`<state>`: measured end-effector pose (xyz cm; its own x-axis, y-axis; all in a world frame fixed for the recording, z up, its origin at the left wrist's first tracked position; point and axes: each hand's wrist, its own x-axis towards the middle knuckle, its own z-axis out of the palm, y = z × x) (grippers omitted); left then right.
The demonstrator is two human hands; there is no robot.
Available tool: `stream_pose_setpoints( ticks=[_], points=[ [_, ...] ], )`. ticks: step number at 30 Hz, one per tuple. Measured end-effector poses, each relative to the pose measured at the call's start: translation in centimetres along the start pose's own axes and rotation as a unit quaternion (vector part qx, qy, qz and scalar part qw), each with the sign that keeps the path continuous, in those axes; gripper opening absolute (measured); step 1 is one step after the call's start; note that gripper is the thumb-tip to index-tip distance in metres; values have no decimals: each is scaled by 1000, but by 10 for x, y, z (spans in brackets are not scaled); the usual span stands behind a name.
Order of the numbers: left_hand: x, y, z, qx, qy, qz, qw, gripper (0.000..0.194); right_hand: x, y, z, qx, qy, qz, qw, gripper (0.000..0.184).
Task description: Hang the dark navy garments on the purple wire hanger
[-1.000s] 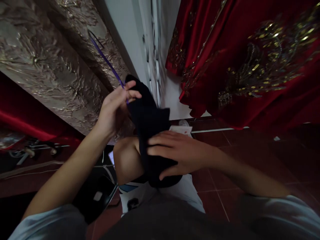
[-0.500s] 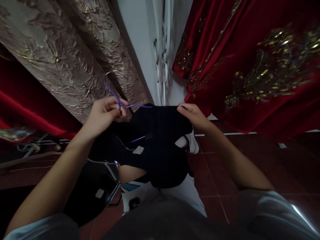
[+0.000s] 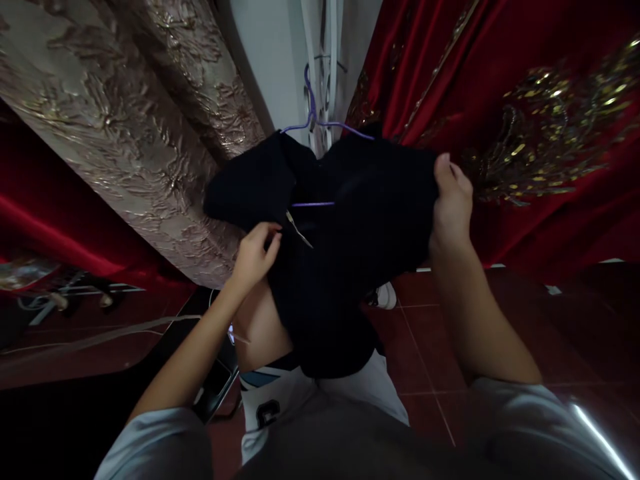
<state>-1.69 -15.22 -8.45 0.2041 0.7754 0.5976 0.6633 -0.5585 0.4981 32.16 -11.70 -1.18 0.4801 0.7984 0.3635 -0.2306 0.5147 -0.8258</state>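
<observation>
A dark garment [image 3: 360,200] hangs spread out over my lap on a purple clothes hanger [image 3: 313,117]. The hanger's hook and shoulders stick out above the collar, and part of its lower bar shows through the neck opening. My right hand [image 3: 453,200] grips the garment's right edge, thumb upward. At the left side of the opening, my left hand [image 3: 257,257] has thumb and fingers curled close together against the cloth; a fold of it may be pinched there. Beside those fingers a thin pale tag [image 3: 300,231] dangles from the neckline.
Beige embossed fabric [image 3: 125,133] hangs at the left, red fabric with gold sequins [image 3: 550,100] at the right. White metal bars [image 3: 327,60] stand between them. A black surface with a phone-like device [image 3: 217,380] lies at lower left, above red floor tiles [image 3: 425,347].
The hanger has left my left hand and now sits upright inside the garment. My left hand has moved right and down to the cloth; my right hand has moved outward, spreading the garment.
</observation>
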Motion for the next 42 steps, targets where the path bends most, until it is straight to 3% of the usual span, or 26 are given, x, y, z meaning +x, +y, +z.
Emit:
stream_pose_setpoints(
  ticks=[2,5,9,13,15,18,20,22,23,25,28,30,33,35,37,40,42],
  points=[
    [-8,-4,19,-25,-31,-38,998,8,-13,1,-10,-4,19,13,1000,34],
    [-11,1,44,-72,-23,-91,993,19,-14,3,-14,-4,38,17,999,39],
    [3,22,71,-182,61,-141,971,25,-7,14,-14,0,24,36,999,39],
    [16,38,86,-268,149,-150,940,20,-3,35,-21,-12,-8,42,999,36],
    [12,44,89,-308,173,-156,922,26,-2,41,-26,-61,-1,-8,998,31],
    [-6,53,90,-343,198,-179,900,38,-16,40,-29,-171,69,-166,969,18],
    [-23,60,91,-358,211,-201,887,40,-44,36,-27,-211,130,-240,939,28],
    [-38,69,94,-384,225,-223,867,38,-85,35,-21,-201,146,-232,941,26],
    [-44,75,97,-409,233,-236,850,36,-108,36,-16,-183,124,-199,955,22],
    [-54,86,101,-475,243,-265,803,35,-150,41,-8,-168,-20,-51,984,20],
    [-60,100,102,-540,249,-294,748,36,-190,44,-3,-182,-205,166,947,22],
    [-61,104,98,-556,252,-300,732,36,-194,38,-5,-187,-256,218,923,27],
    [-60,106,87,-597,280,-298,690,36,-177,21,-4,-187,-210,187,941,40],
    [-60,107,82,-611,299,-293,672,35,-160,14,5,-174,-158,139,962,35],
    [-61,112,81,-607,291,-297,677,34,-147,16,19,-149,-168,96,970,26],
    [-66,121,83,-597,257,-309,694,35,-144,31,39,-116,-226,49,966,55],
    [-70,126,84,-591,242,-314,702,36,-154,40,44,-117,-228,26,966,63]
  ],
)
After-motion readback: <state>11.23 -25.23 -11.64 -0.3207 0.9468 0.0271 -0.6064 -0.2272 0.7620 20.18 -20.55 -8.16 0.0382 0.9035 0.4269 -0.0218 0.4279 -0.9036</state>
